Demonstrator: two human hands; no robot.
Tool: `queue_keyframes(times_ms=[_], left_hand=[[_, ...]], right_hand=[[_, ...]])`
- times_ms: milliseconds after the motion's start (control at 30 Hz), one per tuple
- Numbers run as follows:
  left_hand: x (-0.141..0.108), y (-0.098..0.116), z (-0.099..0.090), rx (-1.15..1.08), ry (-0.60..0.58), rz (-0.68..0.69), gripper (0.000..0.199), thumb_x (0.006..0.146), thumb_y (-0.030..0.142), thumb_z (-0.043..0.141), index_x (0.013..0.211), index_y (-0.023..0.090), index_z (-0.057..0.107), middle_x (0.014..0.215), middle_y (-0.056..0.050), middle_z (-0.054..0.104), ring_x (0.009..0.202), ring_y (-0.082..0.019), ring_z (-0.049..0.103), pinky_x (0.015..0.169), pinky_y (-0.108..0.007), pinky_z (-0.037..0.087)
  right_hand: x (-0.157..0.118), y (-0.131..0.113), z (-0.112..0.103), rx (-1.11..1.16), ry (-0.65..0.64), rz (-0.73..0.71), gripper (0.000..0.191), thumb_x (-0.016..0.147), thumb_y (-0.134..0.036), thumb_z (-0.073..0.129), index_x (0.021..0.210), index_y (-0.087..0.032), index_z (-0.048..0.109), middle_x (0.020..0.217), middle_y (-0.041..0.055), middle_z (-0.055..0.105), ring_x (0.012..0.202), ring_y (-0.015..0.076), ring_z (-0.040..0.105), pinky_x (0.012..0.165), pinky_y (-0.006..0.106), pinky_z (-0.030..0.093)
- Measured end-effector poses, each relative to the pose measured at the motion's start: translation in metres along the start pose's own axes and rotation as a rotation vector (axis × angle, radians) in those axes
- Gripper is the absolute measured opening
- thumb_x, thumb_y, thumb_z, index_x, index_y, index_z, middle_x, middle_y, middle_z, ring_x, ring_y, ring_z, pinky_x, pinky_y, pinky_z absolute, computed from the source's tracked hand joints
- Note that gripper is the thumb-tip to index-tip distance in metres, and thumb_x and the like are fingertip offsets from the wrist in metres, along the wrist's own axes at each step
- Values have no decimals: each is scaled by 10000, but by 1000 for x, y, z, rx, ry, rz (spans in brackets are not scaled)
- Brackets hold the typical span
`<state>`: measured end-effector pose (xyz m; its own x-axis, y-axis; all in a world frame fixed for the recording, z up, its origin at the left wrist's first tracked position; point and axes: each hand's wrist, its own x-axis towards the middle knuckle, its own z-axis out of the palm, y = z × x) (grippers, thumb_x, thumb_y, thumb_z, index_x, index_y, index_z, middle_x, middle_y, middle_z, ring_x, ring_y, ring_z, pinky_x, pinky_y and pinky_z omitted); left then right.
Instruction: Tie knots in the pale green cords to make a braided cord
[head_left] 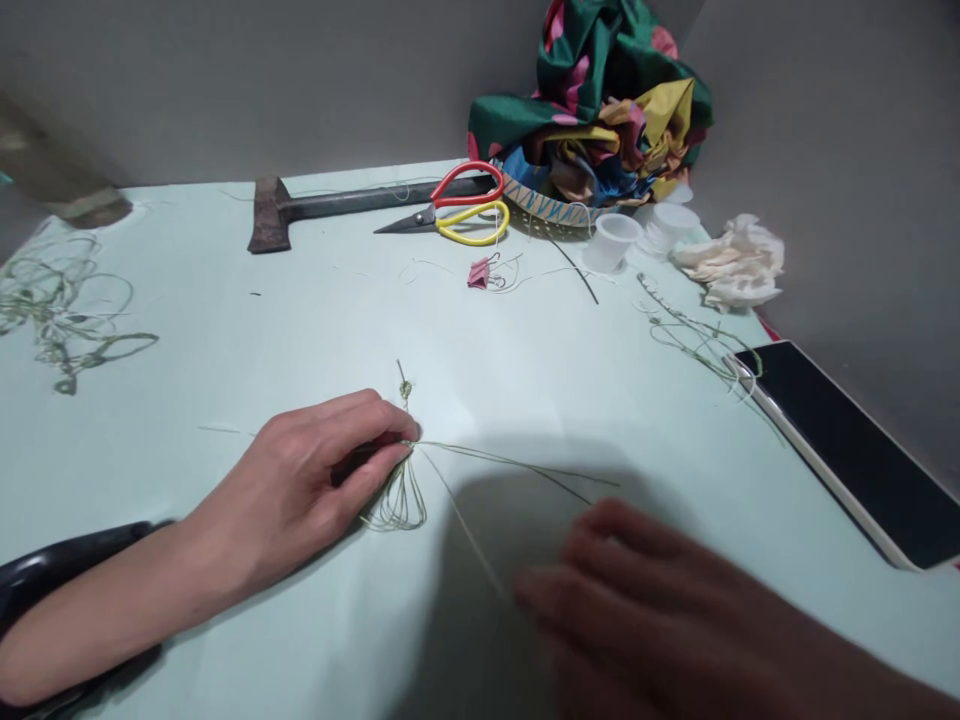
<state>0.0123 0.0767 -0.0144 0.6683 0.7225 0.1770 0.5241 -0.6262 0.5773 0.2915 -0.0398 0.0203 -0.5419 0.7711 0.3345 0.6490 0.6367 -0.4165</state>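
My left hand (pixel 311 465) rests on the table with thumb and forefinger pinching a piece of knotted green cord (pixel 405 388). Below the pinch, several thin loops of this cord fan out, and a short knotted end points away from me above it. Loose green strands (pixel 510 460) run right from the fingertips towards my right hand. A fine pale thread (pixel 469 535) stretches straight from the pinch to my right hand (pixel 637 610), which is dark and blurred, its fingers closed round the thread's end. The exact grip there is hard to make out.
A hammer-like tool (pixel 271 215), red-and-yellow-handled scissors (pixel 469 205) and a pink binder clip (pixel 478 273) lie at the back. A cloth-filled basket (pixel 547 205), plastic cups (pixel 611 240), crumpled tissue (pixel 739 262) and a phone (pixel 855 450) are right. Tangled cord (pixel 64 310) lies left.
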Motion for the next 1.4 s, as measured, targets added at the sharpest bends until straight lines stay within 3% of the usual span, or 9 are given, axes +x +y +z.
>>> queue_keyframes(times_ms=[133,233,300,467,567,767,967,1067,1400], left_hand=[[1,1,-1,1,15,-11,192,1085,270,593,991,235,756,848,14,793,655,-134,708,610,-249,506],[3,2,-1,4,15,-25,188,1079,281,608,996,230,769,844,16,798,665,-135,714,610,-248,502],[4,3,0,-1,13,-35,188,1073,285,616,992,233,777,834,26,795,663,-128,710,613,-243,499],[3,5,-1,-23,13,-88,186,1061,309,627,977,242,778,788,36,774,620,-125,661,584,-248,473],[1,5,-2,-40,7,-138,198,1083,361,607,1026,241,753,719,43,729,550,-131,604,511,-250,445],[-2,5,-5,-54,-11,-185,193,1099,358,553,1044,246,699,742,41,731,591,-141,637,541,-244,496],[-3,10,-6,-17,-13,-184,218,1092,333,556,966,236,705,737,50,713,602,-124,621,560,-245,473],[-2,9,-5,3,-11,-173,201,1086,303,574,973,229,723,772,39,729,627,-127,631,567,-258,469],[-3,10,-4,44,13,-117,173,1073,222,569,975,225,712,806,25,733,651,-127,630,580,-279,459]], right_hand=[[8,8,6,115,-29,-54,336,1096,-102,480,984,-239,766,930,9,848,756,168,730,787,330,594],[35,29,13,-13,-70,99,308,1014,-4,532,1039,-210,760,1057,55,830,884,205,722,814,343,572],[52,38,23,-141,-108,67,243,987,-14,604,1043,-187,764,1122,89,815,929,255,702,795,385,537],[74,39,51,-297,-129,-57,306,963,49,538,898,-178,732,879,88,736,758,249,569,682,392,404],[77,41,59,-283,-108,-54,347,926,86,478,921,-164,719,882,103,712,764,254,554,691,394,404],[80,52,58,-132,-68,-37,326,1001,27,432,989,-162,697,1052,112,780,902,213,677,815,325,541],[82,48,53,132,-44,99,229,931,-34,464,939,-209,612,868,10,713,703,140,601,637,265,460],[84,47,53,161,-102,173,170,918,-81,509,962,-201,620,832,-3,685,656,135,531,618,277,418],[95,39,49,74,-387,243,170,963,-65,603,992,-218,669,969,18,714,784,177,629,643,312,386]])
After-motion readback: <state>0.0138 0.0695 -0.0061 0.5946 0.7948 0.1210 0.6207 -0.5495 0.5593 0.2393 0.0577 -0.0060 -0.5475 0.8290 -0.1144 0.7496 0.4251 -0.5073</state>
